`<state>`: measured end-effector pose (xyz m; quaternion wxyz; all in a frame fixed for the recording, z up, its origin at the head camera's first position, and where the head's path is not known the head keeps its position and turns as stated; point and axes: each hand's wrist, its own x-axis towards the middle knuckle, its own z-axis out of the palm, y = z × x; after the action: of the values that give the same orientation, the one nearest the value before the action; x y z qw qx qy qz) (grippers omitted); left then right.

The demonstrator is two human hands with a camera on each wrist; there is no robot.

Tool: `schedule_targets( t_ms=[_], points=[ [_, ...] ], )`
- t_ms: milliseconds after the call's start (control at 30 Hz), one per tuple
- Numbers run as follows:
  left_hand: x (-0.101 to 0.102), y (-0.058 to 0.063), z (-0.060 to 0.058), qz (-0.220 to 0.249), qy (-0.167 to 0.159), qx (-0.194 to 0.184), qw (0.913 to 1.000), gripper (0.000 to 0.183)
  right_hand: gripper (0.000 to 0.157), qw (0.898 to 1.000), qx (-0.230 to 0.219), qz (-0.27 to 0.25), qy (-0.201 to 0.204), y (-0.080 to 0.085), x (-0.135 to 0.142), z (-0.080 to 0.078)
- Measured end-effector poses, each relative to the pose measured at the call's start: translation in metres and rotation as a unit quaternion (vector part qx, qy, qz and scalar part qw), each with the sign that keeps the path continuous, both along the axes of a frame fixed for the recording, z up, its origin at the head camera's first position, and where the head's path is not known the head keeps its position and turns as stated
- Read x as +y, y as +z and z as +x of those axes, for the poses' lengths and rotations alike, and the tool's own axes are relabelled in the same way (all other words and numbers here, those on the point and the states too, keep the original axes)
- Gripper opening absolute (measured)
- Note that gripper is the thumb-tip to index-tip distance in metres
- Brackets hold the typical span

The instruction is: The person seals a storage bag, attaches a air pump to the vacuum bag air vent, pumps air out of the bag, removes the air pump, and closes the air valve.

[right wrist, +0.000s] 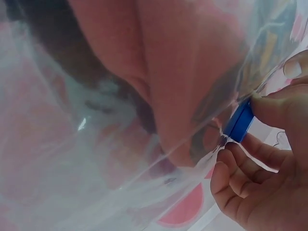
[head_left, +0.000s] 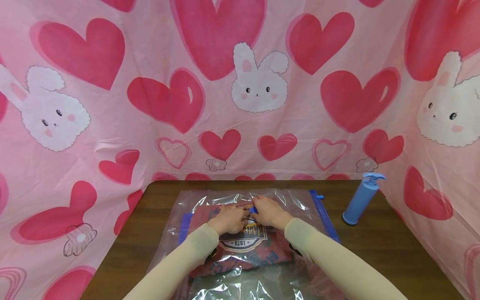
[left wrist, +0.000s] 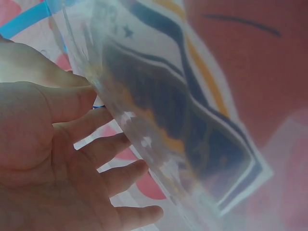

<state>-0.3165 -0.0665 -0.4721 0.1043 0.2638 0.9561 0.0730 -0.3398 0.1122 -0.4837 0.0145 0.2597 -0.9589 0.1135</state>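
Observation:
A clear plastic storage bag (head_left: 300, 204) lies flat, with a folded red garment (head_left: 275, 250) inside that bears a dark, white and yellow print (head_left: 241, 243). Both hands are over its upper middle. My right hand (head_left: 271, 211) pinches a round blue valve cap (right wrist: 240, 120) on the bag, thumb at one edge and fingers at the other. Just left of the cap, my left hand (head_left: 229, 218) rests its fingertips on the plastic. In the left wrist view its fingers (left wrist: 127, 180) are spread and fairly straight.
A blue hand pump (head_left: 361, 202) stands upright at the right of the brown wooden table (head_left: 390, 250). The bag's blue zip strip (head_left: 325, 216) runs down its right side. Something blue (head_left: 185, 227) shows beside the garment. A pink heart-and-rabbit cloth (head_left: 258, 125) surrounds the table.

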Motion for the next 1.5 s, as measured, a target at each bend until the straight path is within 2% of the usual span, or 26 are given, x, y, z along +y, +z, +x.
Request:
schedule_targets(
  t_ms=[367, 533, 733, 1000, 1500],
  points=[
    [0.0003, -0.0010, 0.0003, 0.002, -0.001, -0.008, 1.0000, 0.045, 0.042, 1.000, -0.008, 0.001, 0.027, 0.0004, 0.0009, -0.0026],
    [0.0012, 0.0007, -0.0001, 0.002, 0.001, -0.012, 0.9999, 0.044, 0.040, 1.000, -0.011, -0.001, 0.009, -0.0005, 0.0006, -0.0020],
    [0.0010, 0.0011, -0.0009, 0.000, 0.003, -0.007, 1.0000, 0.044, 0.043, 1.000, 0.008, 0.012, -0.017, -0.0029, -0.0015, -0.0025],
    [0.0016, 0.0006, -0.0006, 0.010, 0.008, -0.008, 0.9999, 0.043, 0.034, 0.999, 0.033, 0.015, -0.010, -0.0030, -0.0030, -0.0026],
    [0.0007, -0.0006, -0.0010, 0.010, 0.004, -0.010, 0.9999, 0.045, 0.028, 0.999, -0.009, -0.027, 0.018, -0.0034, 0.0012, -0.0063]
  ],
)
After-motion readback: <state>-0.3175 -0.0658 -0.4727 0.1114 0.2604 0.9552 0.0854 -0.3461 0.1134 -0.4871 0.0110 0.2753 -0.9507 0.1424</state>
